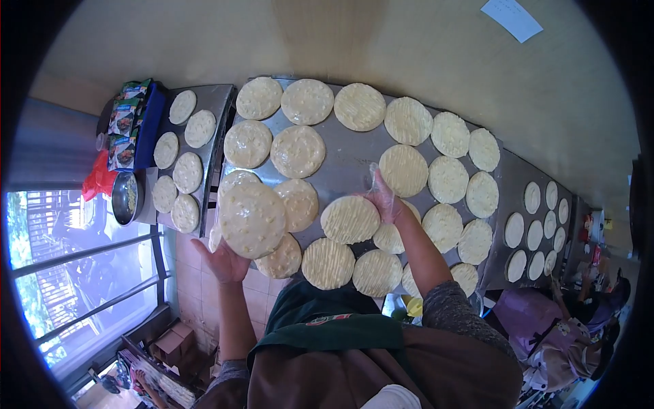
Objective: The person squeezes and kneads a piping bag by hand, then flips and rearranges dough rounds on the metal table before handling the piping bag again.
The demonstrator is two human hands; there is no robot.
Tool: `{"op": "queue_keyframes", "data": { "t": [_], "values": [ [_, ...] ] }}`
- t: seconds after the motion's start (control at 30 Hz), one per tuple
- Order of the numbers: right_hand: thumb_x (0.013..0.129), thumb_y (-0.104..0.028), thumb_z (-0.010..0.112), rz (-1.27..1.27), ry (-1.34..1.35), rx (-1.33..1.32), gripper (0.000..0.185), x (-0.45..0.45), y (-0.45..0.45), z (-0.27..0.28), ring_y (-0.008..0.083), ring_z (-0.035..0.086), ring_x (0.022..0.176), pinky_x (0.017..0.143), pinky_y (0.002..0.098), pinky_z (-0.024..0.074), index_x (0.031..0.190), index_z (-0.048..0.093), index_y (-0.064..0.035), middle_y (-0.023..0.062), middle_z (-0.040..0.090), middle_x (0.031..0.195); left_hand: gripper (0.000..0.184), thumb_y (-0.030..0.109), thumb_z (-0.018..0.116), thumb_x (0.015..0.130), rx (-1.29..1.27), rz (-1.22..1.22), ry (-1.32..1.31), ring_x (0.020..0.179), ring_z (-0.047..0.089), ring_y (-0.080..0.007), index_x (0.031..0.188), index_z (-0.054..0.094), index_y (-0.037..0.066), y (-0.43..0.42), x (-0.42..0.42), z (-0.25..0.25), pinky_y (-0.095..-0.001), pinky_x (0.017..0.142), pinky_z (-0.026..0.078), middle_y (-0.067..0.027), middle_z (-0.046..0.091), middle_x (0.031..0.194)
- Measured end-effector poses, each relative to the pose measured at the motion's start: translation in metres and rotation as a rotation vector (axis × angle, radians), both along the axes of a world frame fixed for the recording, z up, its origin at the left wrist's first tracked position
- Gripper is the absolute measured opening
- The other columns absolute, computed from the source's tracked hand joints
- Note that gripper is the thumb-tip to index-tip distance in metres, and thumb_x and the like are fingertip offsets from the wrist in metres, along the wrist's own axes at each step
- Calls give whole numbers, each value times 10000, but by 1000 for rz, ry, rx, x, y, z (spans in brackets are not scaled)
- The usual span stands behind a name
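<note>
The left hand (228,264), at eight o'clock, supports a spotted round (253,219) from below; the thumb stands wide of the edge, and the fingers are mostly hidden beneath the dough. That round sits at nine o'clock, tilted and overlapping several others in view. The right hand (385,199), at three o'clock, holds a ridged round (350,219) near the centre of the dial by its right-hand edge. Its thumb points up toward twelve, away from the dough, while the other fingers run behind the round (how tight the grip is, I cannot tell).

Around both hands, more pale rounds (298,152) lie on a metal table (351,160). Those from nine to eleven o'clock look mostly smooth and glossy with lumps, while those from one to four look mostly rougher or ridged. Between nine and ten, a second metal surface (219,100) carries six smaller rounds (187,172); just beyond it are a pan (121,213) and a red bag (100,178) at nine, and a blue box (148,148) with printed packets (123,123) at ten. At three o'clock another metal table (516,165) bears rows of small rounds (534,232). Other people (545,327) are at four o'clock, well apart from these hands. A sheet of paper (512,19) is on the wall between one and two, and cardboard boxes (174,343) stand between seven and eight.
</note>
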State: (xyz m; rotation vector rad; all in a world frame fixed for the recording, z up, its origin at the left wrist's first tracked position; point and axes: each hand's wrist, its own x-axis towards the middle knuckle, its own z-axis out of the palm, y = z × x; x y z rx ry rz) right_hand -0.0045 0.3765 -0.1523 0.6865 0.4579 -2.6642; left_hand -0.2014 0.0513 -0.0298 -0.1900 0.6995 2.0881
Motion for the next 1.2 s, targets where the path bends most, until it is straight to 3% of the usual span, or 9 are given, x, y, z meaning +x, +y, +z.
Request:
{"op": "queue_keyframes", "data": {
  "t": [0.13, 0.33, 0.43, 0.53, 0.63, 0.73, 0.93, 1.03, 1.2],
  "values": [
    [668, -892, 198, 92, 71, -30, 1142, 9, -3, -13, 279, 506, 1151, 1007, 361, 371, 1293, 444, 31, 191, 558, 1195, 1115, 859, 232, 706, 50, -101, -12, 1357, 214, -328, 1434, 142, 20, 36, 5, -24, -509, 1104, 141, -154, 226, 1474],
    [774, -795, 275, 73, -173, 300, 968, -8, 3, -26, 260, 489, 1170, 1027, 349, 340, 1339, 411, -22, 136, 503, 1288, 1150, 868, 270, 686, 110, -159, -68, 1360, 209, -321, 1429, 135, 1, 72, 20, -44, -484, 1107, 155, -155, 223, 1475],
    [791, -745, 379, 77, -165, 513, 873, -22, -2, 28, 272, 456, 1209, 1031, 378, 331, 1420, 296, -145, 114, 447, 1352, 1109, 843, 286, 714, 128, -153, -79, 1364, 195, -328, 1432, 137, 11, 71, 22, -43, -506, 1105, 142, -156, 214, 1478],
    [778, -738, 422, 328, -119, 534, 855, -28, 6, -6, 281, 426, 1239, 1017, 412, 344, 1451, 194, -262, 128, 388, 1397, 1113, 846, 286, 710, 114, -116, -84, 1365, 192, -326, 1433, 134, 13, 65, 21, -38, -508, 1107, 134, -158, 208, 1479],
    [744, -787, 393, 323, 1, 662, 955, -28, 6, -30, 280, 421, 1247, 999, 409, 370, 1440, 238, -152, 174, 396, 1380, 1121, 856, 275, 700, 94, -72, -72, 1366, 191, -322, 1436, 126, 23, 61, 21, -32, -517, 1105, 131, -153, 202, 1482],
    [720, -827, 346, 422, -122, 133, 1051, -36, 19, -23, 293, 482, 1185, 979, 409, 392, 1362, 351, 5, 211, 462, 1312, 1116, 855, 276, 701, 99, -43, -56, 1367, 184, -325, 1438, 124, 30, 56, 19, -29, -526, 1104, 125, -152, 196, 1484],
    [672, -873, 309, 227, -143, 130, 1104, -38, 41, -13, 302, 570, 1054, 926, 409, 433, 1174, 520, 88, 202, 593, 1136, 1129, 867, 250, 691, 88, -12, -37, 1364, 190, -326, 1438, 127, 29, 56, 17, -32, -509, 1106, 131, -153, 185, 1487],
    [625, -908, 299, 26, -111, 92, 1174, -8, 58, -5, 273, 528, 1130, 963, 420, 406, 1271, 444, 62, 178, 526, 1252, 1141, 878, 223, 681, 64, -39, -59, 1362, 193, -327, 1437, 130, 28, 73, 23, -40, -500, 1108, 131, -154, 186, 1486],
    [710, -848, 291, -596, -120, 226, 1064, 59, 43, 84, 285, 495, 1170, 1005, 423, 371, 1284, 440, 37, 154, 514, 1271, 1124, 877, 166, 688, 110, -179, -159, 1356, 213, -321, 1434, 163, 36, 149, 56, -83, -486, 1103, 158, -149, 214, 1479]
  ]
}}
